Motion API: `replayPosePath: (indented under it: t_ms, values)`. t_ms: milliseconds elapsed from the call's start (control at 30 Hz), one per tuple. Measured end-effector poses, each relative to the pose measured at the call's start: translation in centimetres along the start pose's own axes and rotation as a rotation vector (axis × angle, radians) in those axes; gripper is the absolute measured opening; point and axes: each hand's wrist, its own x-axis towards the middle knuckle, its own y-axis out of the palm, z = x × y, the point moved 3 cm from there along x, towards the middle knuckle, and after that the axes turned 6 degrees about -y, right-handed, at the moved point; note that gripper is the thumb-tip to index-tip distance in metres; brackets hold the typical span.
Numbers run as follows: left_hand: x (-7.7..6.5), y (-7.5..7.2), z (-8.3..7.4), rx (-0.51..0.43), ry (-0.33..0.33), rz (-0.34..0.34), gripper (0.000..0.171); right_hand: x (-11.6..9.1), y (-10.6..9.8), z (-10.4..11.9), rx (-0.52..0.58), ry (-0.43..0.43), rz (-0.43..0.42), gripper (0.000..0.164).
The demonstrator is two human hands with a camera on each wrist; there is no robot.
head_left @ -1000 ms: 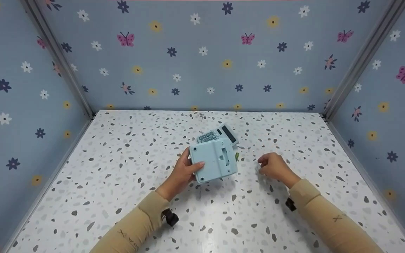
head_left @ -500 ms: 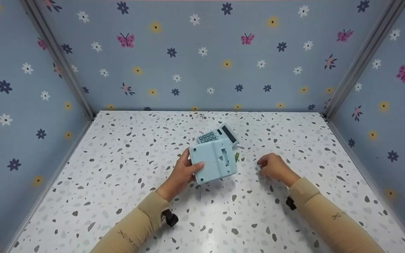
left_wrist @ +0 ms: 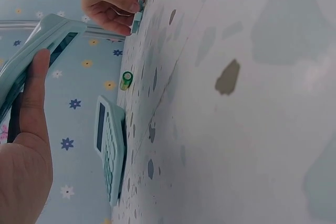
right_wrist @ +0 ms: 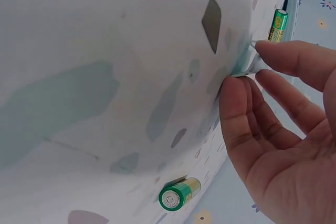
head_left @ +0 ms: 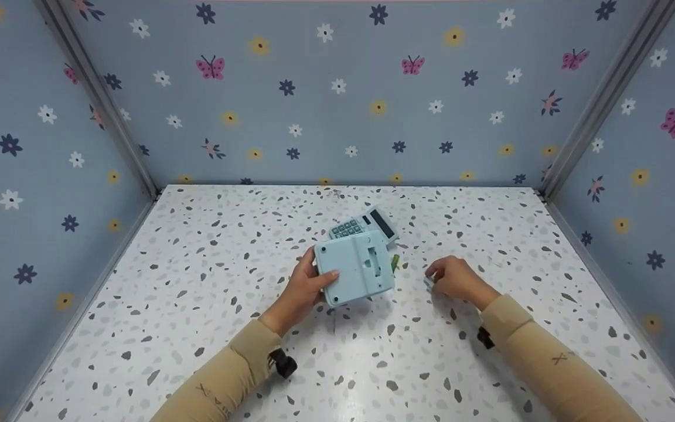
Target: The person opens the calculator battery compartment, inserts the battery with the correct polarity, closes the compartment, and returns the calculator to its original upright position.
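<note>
My left hand [head_left: 301, 288] grips a light-blue calculator [head_left: 349, 264], thumb across its back. The back faces up and shows small dark feet and an uncovered battery compartment [head_left: 371, 262]. To the right, my right hand [head_left: 456, 278] pinches a small light-blue plastic piece [left_wrist: 137, 20], held low at the tabletop; it looks like a battery cover, mostly hidden by the fingers. A green battery [head_left: 395, 262] lies just right of the held calculator. Another green battery [right_wrist: 180, 193] lies near my right hand in the right wrist view.
Behind the held one, a second light-blue calculator [head_left: 379, 224] lies on the speckled white table [head_left: 226, 246], keys and display up, partly covered from view. Flower-patterned blue panels [head_left: 337, 117] enclose the table at the back and both sides.
My right hand has edged slightly left, and more of the light-blue piece shows at its fingertips. The held calculator has barely shifted, with a little more of the battery beside it visible.
</note>
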Motion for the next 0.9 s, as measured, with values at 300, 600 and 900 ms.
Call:
replayPosePath:
  t_ms: [300,600,900]
  values:
    - [-0.2,-0.1,0.0,0.001,0.002,0.006,0.071,0.2,0.2,0.0,-0.034,-0.005,0.009,0.040]
    - [-0.2,-0.4,0.0,-0.003,0.001,-0.001,0.069,0.1,-0.7,0.0,-0.008,-0.039,0.005,0.043]
    - [-0.1,-0.5,0.0,0.006,-0.004,-0.009,0.073,0.0,-2.2,0.3,-0.015,-0.109,-0.045,0.039]
